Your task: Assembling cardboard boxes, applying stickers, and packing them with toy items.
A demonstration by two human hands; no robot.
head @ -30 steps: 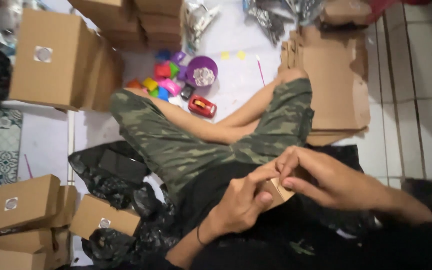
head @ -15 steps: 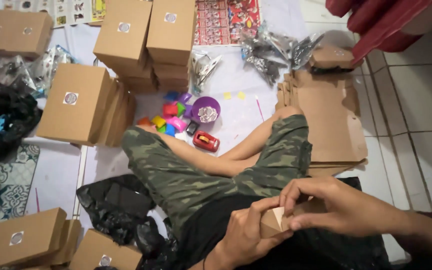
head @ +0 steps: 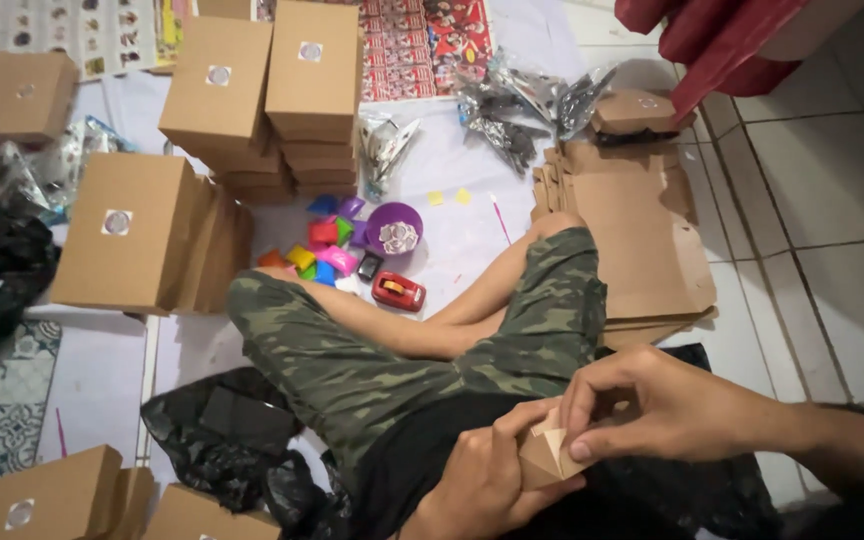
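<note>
Head view: a person sits cross-legged on the floor in camouflage shorts, and both hands meet low in the frame over the lap. The left hand (head: 482, 480) cups a small folded piece of brown cardboard (head: 550, 455) from below, fingers curled up around its near side. The right hand (head: 667, 405) comes in from the right and lies over the top of it, its fingertips (head: 580, 448) pressed together on a folded flap, so both hands are clamped on the piece.

Farther off, beyond the knees, a red tape dispenser (head: 398, 291) lies on the white floor covering, with a purple round bowl (head: 394, 228) just behind it and a cluster of small bright-coloured plastic pieces (head: 324, 250) to its left. A tall stack of closed brown cardboard boxes (head: 267, 100) stands at the far side, and more such boxes lean at the left (head: 137, 240). A pile of flat unfolded brown cardboard sheets (head: 642, 230) lies on the right beside the tiled floor, crumpled silvery plastic bags (head: 517, 110) beyond it. A black plastic bag (head: 227, 440) sits near the left thigh
</note>
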